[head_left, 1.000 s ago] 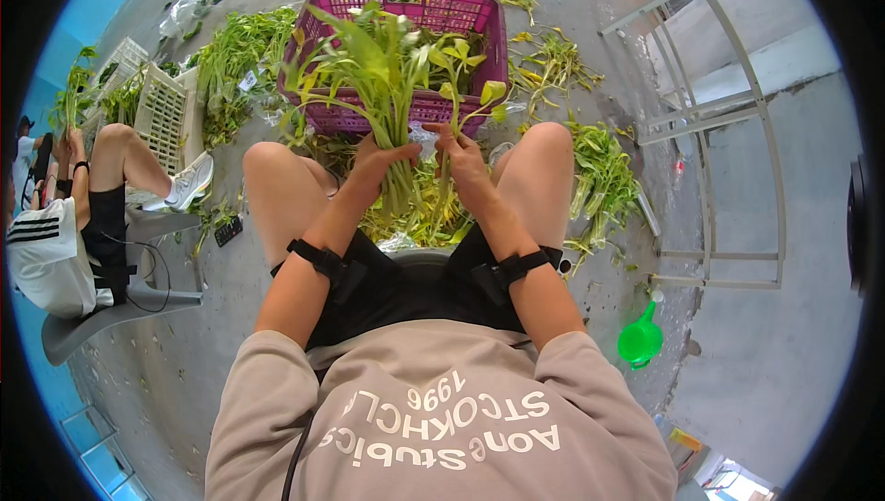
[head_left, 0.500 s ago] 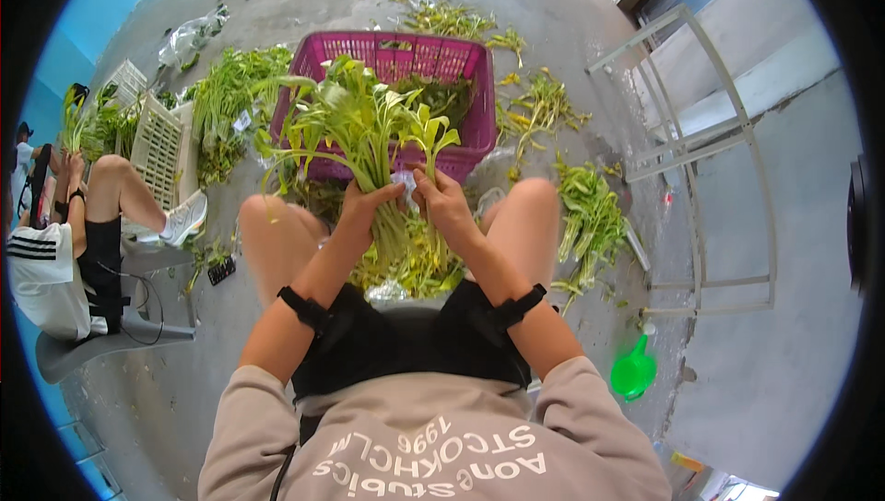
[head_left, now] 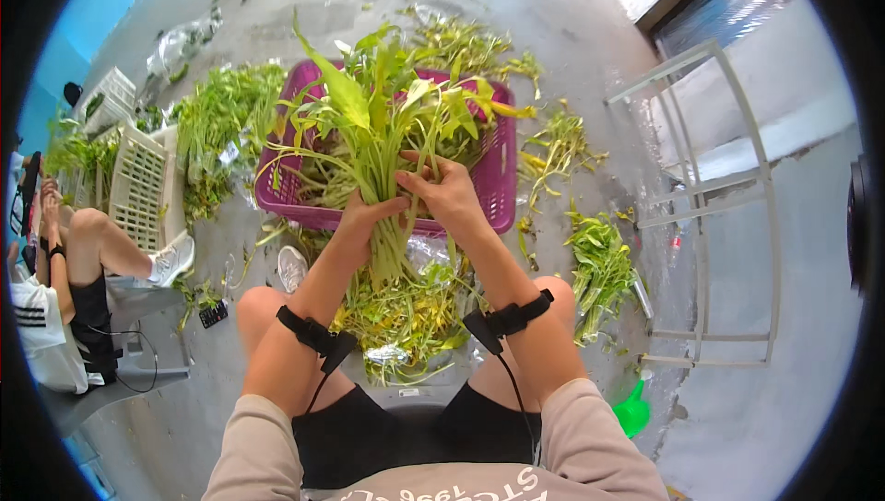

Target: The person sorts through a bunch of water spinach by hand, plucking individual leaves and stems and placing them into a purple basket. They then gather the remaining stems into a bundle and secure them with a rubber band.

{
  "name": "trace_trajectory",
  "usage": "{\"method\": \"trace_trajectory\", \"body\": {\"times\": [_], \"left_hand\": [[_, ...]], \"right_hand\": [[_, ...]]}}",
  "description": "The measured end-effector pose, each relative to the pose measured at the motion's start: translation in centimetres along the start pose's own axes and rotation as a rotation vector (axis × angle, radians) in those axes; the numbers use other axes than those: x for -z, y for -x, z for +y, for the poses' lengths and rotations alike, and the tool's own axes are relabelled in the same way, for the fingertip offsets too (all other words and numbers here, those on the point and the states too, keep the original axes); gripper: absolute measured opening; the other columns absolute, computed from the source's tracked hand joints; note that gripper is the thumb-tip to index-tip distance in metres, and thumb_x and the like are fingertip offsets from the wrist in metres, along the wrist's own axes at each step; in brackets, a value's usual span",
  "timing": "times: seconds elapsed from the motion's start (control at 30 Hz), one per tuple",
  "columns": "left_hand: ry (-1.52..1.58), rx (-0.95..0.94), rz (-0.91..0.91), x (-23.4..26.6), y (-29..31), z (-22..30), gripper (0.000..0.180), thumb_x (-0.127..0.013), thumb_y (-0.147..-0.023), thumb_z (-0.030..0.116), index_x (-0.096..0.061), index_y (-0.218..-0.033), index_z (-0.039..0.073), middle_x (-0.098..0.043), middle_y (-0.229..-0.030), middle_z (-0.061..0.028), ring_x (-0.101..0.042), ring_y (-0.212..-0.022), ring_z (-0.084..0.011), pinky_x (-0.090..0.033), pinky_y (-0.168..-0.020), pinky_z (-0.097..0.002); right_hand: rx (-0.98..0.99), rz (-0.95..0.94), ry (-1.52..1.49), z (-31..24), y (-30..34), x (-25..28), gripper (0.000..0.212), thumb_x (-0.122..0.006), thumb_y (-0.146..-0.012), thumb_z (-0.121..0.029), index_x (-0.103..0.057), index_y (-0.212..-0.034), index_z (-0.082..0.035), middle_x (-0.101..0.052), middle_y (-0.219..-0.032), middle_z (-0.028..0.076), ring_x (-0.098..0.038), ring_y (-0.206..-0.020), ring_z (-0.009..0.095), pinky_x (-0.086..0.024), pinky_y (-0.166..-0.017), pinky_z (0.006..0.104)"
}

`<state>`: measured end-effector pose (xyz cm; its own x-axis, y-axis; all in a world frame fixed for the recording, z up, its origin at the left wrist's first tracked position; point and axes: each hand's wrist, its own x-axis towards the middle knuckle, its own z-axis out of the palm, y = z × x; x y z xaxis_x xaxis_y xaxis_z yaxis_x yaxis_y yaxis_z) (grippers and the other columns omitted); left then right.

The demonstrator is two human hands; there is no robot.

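My left hand (head_left: 371, 217) is wrapped round a thick bunch of leafy green vegetables (head_left: 376, 155), which looks like water spinach, with stems downward and leaves fanning out over the purple basket. Against the bunch's right side, my right hand (head_left: 446, 195) pinches a few thinner stems with paler, partly yellow leaves (head_left: 454, 114). Both hands are close together above the near rim of the purple basket (head_left: 503, 165). Inside it lie more greens, partly hidden by the held leaves. Below my hands, a heap of yellowing trimmings (head_left: 406, 312) covers the floor between my legs.
Left stand a pile of long greens (head_left: 217, 137) and a cream crate (head_left: 138, 183), beside a seated person (head_left: 55, 289). More greens (head_left: 599, 261) lie on the floor at right, near a metal frame (head_left: 701, 188) and a green plastic object (head_left: 632, 412). Scraps lie behind the basket.
My right hand has brought its stems up against the bunch in my left hand. My view has shifted, so the basket appears lower and the trimmings heap shows more fully.
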<state>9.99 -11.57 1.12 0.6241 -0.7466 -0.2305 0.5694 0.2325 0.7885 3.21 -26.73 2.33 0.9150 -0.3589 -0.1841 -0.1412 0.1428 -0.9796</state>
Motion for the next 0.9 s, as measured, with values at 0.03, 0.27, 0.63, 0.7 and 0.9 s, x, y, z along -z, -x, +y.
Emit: {"method": "trace_trajectory", "body": {"times": [0.03, 0.27, 0.63, 0.7, 0.9], "left_hand": [[0.020, 0.036, 0.001, 0.6, -0.2, -0.2, 0.039, -0.075, -0.084, 0.006, -0.058, -0.119, 0.005, -0.066, -0.094, -0.0053, -0.067, -0.075, -0.0164, -0.055, -0.062, -0.0313], [-0.072, 0.185, 0.055, 2.4, -5.8, 0.1, 0.039, -0.076, -0.080, 0.005, -0.062, -0.116, 0.003, -0.067, -0.092, -0.0043, -0.066, -0.075, -0.0150, -0.054, -0.063, -0.0298], [0.046, 0.115, 0.326, 3.9, -3.2, -1.1, 0.033, -0.079, -0.081, 0.007, -0.063, -0.110, 0.001, -0.069, -0.089, -0.0065, -0.066, -0.072, -0.0148, -0.055, -0.062, -0.0284], [0.098, 0.113, 0.330, 2.8, -2.7, -1.6, 0.033, -0.078, -0.082, 0.007, -0.063, -0.111, 0.001, -0.069, -0.090, -0.0067, -0.066, -0.072, -0.0151, -0.055, -0.062, -0.0287], [0.163, 0.019, 0.342, 1.0, 4.3, -2.6, 0.033, -0.077, -0.082, 0.006, -0.063, -0.111, 0.002, -0.069, -0.091, -0.0064, -0.068, -0.075, -0.0155, -0.056, -0.064, -0.0291]], "right_hand": [[-0.047, -0.014, -0.013, 0.2, -0.4, -0.3, 0.047, -0.077, -0.091, -0.019, -0.061, -0.128, 0.007, -0.070, -0.083, 0.007, -0.063, -0.067, 0.008, -0.053, -0.055, 0.0281], [-0.078, 0.167, -0.083, 3.6, -5.8, 0.1, 0.046, -0.079, -0.090, -0.016, -0.061, -0.127, 0.006, -0.069, -0.082, 0.004, -0.059, -0.064, 0.007, -0.047, -0.053, 0.0236], [-0.498, 0.024, -0.287, 3.2, -1.4, 0.1, 0.028, -0.071, -0.096, -0.024, -0.070, -0.109, 0.000, -0.072, -0.087, 0.005, -0.050, -0.058, 0.003, -0.038, -0.051, 0.0197], [-0.385, 0.043, -0.214, 3.2, -0.2, -0.4, 0.026, -0.072, -0.095, -0.024, -0.071, -0.106, 0.000, -0.072, -0.088, 0.003, -0.053, -0.063, 0.002, -0.039, -0.052, 0.0198], [0.165, -0.105, 0.002, 1.1, 1.0, -2.2, 0.024, -0.073, -0.093, -0.021, -0.072, -0.105, 0.000, -0.071, -0.086, 0.001, -0.053, -0.062, 0.003, -0.040, -0.052, 0.0215]]}}
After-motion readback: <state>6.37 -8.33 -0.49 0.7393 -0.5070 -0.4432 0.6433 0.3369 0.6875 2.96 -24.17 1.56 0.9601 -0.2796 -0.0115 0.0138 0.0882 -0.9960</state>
